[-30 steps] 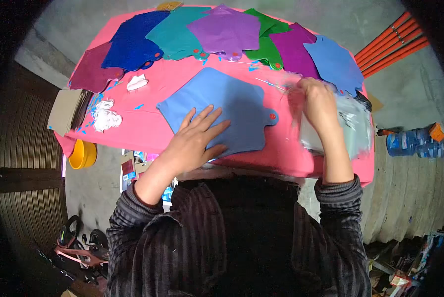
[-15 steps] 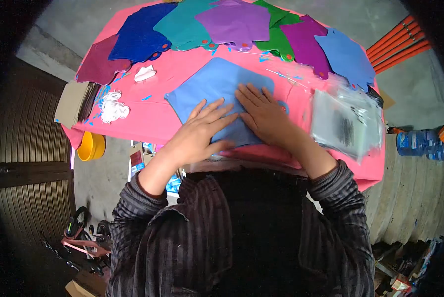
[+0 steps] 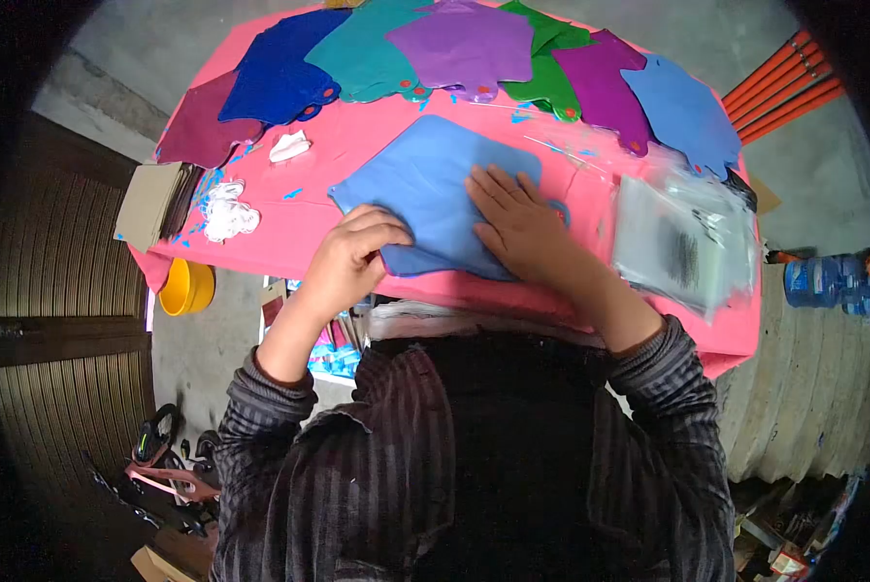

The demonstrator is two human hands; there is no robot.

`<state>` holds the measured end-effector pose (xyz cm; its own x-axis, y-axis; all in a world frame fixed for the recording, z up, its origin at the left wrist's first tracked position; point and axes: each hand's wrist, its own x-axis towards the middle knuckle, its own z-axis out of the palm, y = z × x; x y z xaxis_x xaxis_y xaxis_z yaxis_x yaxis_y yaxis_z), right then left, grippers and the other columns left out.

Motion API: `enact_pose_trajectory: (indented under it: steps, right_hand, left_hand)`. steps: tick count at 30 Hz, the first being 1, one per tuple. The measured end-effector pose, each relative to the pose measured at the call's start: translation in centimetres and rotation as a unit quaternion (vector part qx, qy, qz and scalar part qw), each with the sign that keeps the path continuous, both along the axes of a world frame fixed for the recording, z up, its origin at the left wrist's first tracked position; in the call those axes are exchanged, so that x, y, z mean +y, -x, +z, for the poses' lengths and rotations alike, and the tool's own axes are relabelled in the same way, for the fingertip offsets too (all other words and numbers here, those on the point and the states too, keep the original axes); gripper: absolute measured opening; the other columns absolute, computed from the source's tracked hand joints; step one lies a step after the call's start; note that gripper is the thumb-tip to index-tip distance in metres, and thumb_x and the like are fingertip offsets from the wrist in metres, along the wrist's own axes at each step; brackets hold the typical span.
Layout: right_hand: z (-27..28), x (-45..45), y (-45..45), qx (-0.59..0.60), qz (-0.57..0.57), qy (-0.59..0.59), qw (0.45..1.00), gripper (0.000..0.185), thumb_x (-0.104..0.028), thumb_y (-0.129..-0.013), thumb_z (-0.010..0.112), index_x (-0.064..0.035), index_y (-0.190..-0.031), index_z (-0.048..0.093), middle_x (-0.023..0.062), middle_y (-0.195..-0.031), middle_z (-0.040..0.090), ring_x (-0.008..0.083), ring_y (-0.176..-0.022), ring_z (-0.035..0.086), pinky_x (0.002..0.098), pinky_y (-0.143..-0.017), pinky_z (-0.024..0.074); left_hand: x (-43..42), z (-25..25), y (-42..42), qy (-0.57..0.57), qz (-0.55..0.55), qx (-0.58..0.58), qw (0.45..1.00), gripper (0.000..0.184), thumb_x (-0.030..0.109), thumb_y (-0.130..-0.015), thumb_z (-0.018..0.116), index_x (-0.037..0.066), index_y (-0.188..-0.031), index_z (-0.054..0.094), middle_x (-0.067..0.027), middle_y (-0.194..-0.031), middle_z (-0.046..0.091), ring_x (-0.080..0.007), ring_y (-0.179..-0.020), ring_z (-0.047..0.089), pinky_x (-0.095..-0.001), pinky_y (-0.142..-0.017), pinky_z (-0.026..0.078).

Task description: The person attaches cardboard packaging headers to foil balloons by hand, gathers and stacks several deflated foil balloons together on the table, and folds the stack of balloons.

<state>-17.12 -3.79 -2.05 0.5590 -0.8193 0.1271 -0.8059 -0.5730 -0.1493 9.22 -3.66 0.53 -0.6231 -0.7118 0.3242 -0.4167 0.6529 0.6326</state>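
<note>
A light blue flat piece (image 3: 435,175) with a small tab and red dot lies on the pink-covered table (image 3: 289,233) in front of me. My left hand (image 3: 352,257) is closed on its near left edge, with fingers curled and the material wrinkled beside them. Flat on its right side rests my right hand (image 3: 522,218), fingers spread, partly covering the tab. To the right is a stack of clear plastic bags (image 3: 682,242).
Coloured pieces lie along the far edge, among them dark blue (image 3: 284,63), purple (image 3: 464,48) and another light blue (image 3: 687,116). At the left are cardboard pieces (image 3: 147,204), white strings (image 3: 229,213) and a yellow bucket (image 3: 187,286) below.
My right hand has come from the plastic bags onto the blue piece. My left hand went from lying flat to gripping the piece's near left edge.
</note>
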Motion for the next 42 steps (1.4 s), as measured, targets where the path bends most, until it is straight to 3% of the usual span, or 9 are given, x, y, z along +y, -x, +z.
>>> enact_pose_trajectory:
  steps: [5,6,8,13,16,26,30,36,42]
  right_hand:
    - [0.4,-0.7,2.1,-0.015,0.058,0.032,0.998,0.048,-0.032,-0.097,0.04,-0.0035,-0.136,0.04,0.0159,-0.142,0.039,0.0277,-0.133,0.034,0.0444,-0.108,0.0269]
    - [1.1,-0.8,3.0,-0.223,-0.005,-0.081,0.972,0.041,-0.03,-0.095,0.044,-0.0031,-0.126,0.046,0.0158,-0.134,0.045,0.0284,-0.127,0.04,0.0436,-0.106,0.0296]
    - [2.1,-0.8,4.1,-0.588,-0.124,-0.286,0.747,0.03,-0.026,-0.091,0.051,-0.0024,-0.107,0.06,0.0156,-0.118,0.057,0.03,-0.116,0.051,0.0421,-0.101,0.0351]
    - [2.8,2.4,4.9,-0.498,-0.008,-0.261,0.827,0.038,-0.033,-0.094,0.046,-0.0022,-0.112,0.058,0.0125,-0.106,0.061,0.0273,-0.102,0.056,0.0392,-0.09,0.0426]
    - [4.3,3.1,2.8,-0.221,0.026,-0.032,0.974,0.028,-0.028,-0.091,0.051,-0.0017,-0.098,0.059,0.014,-0.092,0.06,0.0325,-0.089,0.057,0.0391,-0.081,0.044]
    - [2.2,0.7,1.5,-0.151,-0.071,-0.092,0.982,0.027,-0.026,-0.09,0.052,-0.002,-0.078,0.052,0.0195,-0.077,0.056,0.04,-0.079,0.055,0.0477,-0.068,0.0429]
    - [1.9,0.2,1.4,-0.108,-0.071,-0.074,0.989,0.026,-0.027,-0.09,0.052,-0.0034,-0.079,0.054,0.019,-0.076,0.057,0.0405,-0.077,0.056,0.05,-0.066,0.0434]
    - [1.9,-0.1,1.4,-0.09,-0.055,-0.071,0.992,0.027,-0.028,-0.09,0.05,-0.0041,-0.08,0.054,0.0189,-0.077,0.059,0.0409,-0.076,0.057,0.0514,-0.066,0.0437]
    - [1.9,-0.1,1.3,-0.091,-0.086,-0.084,0.989,0.024,-0.026,-0.09,0.05,-0.0042,-0.082,0.055,0.0196,-0.077,0.059,0.0408,-0.077,0.058,0.0506,-0.067,0.0443]
  left_hand:
    - [0.2,0.0,0.5,0.033,0.044,0.017,0.998,0.025,-0.009,-0.063,0.057,-0.001,-0.086,0.062,-0.011,-0.08,0.062,-0.0276,-0.082,0.06,-0.0363,-0.074,0.048]
    - [0.3,0.0,0.7,0.031,0.042,0.019,0.998,0.025,-0.009,-0.063,0.057,-0.001,-0.086,0.062,-0.011,-0.08,0.062,-0.0276,-0.082,0.06,-0.0363,-0.074,0.048]
    - [0.7,-0.2,0.7,-0.008,0.066,0.032,0.997,0.02,-0.007,-0.067,0.06,-0.001,-0.086,0.062,-0.0117,-0.079,0.062,-0.0272,-0.08,0.06,-0.0351,-0.071,0.048]
    - [1.1,0.3,1.0,-0.055,0.117,0.038,0.991,0.01,0.002,-0.076,0.066,-0.002,-0.085,0.063,-0.0135,-0.078,0.061,-0.0267,-0.075,0.059,-0.0339,-0.067,0.047]
    - [1.0,0.0,1.3,-0.062,0.146,0.044,0.986,0.011,0.007,-0.079,0.067,-0.002,-0.085,0.063,-0.0139,-0.077,0.061,-0.027,-0.073,0.059,-0.0342,-0.065,0.046]
    - [0.2,0.1,1.9,-0.114,0.266,-0.064,0.955,0.016,0.016,-0.084,0.065,0.001,-0.09,0.064,-0.0125,-0.076,0.062,-0.0308,-0.068,0.059,-0.0344,-0.063,0.047]
    - [0.1,-0.2,1.9,0.103,0.31,-0.153,0.933,0.022,0.015,-0.084,0.065,0.002,-0.102,0.061,-0.0129,-0.088,0.064,-0.0237,-0.075,0.06,-0.0364,-0.069,0.047]
    - [1.3,1.4,2.9,0.214,0.066,-0.18,0.958,0.041,0.02,-0.083,0.063,0.006,-0.121,0.055,-0.0137,-0.138,0.045,-0.031,-0.13,0.039,-0.045,-0.106,0.031]
    - [1.7,0.0,3.0,0.082,-0.012,-0.183,0.98,0.05,0.025,-0.086,0.059,0.008,-0.132,0.048,-0.0115,-0.144,0.039,-0.0311,-0.137,0.029,-0.0463,-0.112,0.022]
